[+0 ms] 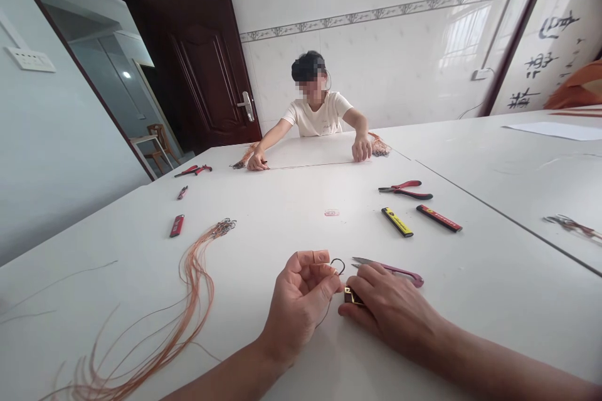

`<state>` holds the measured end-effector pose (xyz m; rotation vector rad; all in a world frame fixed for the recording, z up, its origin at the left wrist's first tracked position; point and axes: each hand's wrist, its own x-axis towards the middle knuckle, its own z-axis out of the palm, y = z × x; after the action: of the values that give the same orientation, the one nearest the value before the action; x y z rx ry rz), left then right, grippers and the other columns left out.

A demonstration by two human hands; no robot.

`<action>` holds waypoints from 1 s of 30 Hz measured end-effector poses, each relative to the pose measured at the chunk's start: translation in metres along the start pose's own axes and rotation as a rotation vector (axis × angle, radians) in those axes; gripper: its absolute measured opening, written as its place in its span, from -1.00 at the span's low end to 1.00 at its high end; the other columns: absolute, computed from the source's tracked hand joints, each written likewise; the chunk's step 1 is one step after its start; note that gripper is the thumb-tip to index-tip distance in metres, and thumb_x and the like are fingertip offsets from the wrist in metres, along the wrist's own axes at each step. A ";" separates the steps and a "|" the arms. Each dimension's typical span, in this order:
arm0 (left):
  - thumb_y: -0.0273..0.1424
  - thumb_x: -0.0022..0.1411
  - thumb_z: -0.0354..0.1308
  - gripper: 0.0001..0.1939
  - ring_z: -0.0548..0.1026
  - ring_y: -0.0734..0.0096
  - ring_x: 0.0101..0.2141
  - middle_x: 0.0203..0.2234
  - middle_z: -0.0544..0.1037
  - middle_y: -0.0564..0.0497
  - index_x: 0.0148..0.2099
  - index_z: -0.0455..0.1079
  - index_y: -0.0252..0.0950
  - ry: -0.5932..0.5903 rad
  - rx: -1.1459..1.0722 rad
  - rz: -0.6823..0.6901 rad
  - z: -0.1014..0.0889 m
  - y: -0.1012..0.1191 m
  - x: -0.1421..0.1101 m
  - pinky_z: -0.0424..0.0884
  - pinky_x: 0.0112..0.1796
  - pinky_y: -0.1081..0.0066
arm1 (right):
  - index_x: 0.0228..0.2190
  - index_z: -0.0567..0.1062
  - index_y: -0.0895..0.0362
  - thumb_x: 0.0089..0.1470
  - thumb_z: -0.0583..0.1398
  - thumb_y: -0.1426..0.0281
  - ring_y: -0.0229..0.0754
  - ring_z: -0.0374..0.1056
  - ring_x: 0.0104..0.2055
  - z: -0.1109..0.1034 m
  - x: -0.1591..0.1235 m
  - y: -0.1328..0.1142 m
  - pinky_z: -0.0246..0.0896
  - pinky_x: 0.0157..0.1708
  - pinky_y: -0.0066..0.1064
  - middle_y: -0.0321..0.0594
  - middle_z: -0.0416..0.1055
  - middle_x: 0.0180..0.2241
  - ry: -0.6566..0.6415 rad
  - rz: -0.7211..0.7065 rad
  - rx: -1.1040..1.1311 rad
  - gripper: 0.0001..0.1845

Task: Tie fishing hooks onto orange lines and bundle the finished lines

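Three loose lighters (397, 222), two red-handled pliers (401, 188), one pair of snips (399, 271), one pinched hook (343, 264), four hands (296, 301)

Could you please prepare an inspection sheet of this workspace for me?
Surface: white tabletop, small red mark near its middle, dark seam at right.
Things in hand: hook; small black-and-gold item, partly covered.
Clutter: at left, orange-line bundle with hooks, red lighter; at right, purple-handled snips, yellow lighter, red-handled pliers.
Hands: left hand pinches the hook; right hand grips the black-and-gold item.
Cables: thin cable below the wall outlet.
Surroundings: co-worker opposite; dark door behind.
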<state>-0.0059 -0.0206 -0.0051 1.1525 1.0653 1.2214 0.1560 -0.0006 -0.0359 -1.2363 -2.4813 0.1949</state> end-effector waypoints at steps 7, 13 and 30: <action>-0.46 0.03 0.17 -0.78 0.41 0.56 -0.42 -0.48 0.40 0.13 -0.23 0.25 -0.25 -0.015 -0.056 -0.020 0.001 0.000 -0.001 0.31 -0.35 0.51 | -0.43 0.37 0.12 0.06 0.06 0.35 -0.15 0.19 -0.31 -0.011 0.000 -0.006 0.07 -0.32 -0.27 -0.20 0.32 -0.43 0.137 -0.056 0.094 -0.87; -0.49 0.01 0.19 -0.75 0.39 0.54 -0.45 -0.52 0.40 0.11 -0.22 0.26 -0.25 -0.108 -0.090 -0.042 0.003 -0.002 -0.002 0.29 -0.37 0.48 | -0.53 0.33 0.10 0.06 0.03 0.34 -0.29 0.21 -0.48 -0.021 -0.001 -0.012 0.07 -0.44 -0.40 -0.31 0.32 -0.54 0.134 0.181 0.500 -0.81; -0.50 0.00 0.19 -0.76 0.38 0.56 -0.46 -0.55 0.40 0.12 -0.23 0.27 -0.26 -0.134 -0.101 -0.001 0.004 -0.005 -0.002 0.29 -0.36 0.47 | -0.42 0.42 0.16 0.05 0.05 0.26 -0.25 0.27 -0.41 -0.023 -0.004 -0.011 0.18 -0.39 -0.41 -0.23 0.37 -0.48 0.028 0.297 0.969 -0.75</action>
<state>-0.0011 -0.0232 -0.0094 1.1391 0.8937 1.1674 0.1584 -0.0112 -0.0128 -1.0932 -1.7277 1.2553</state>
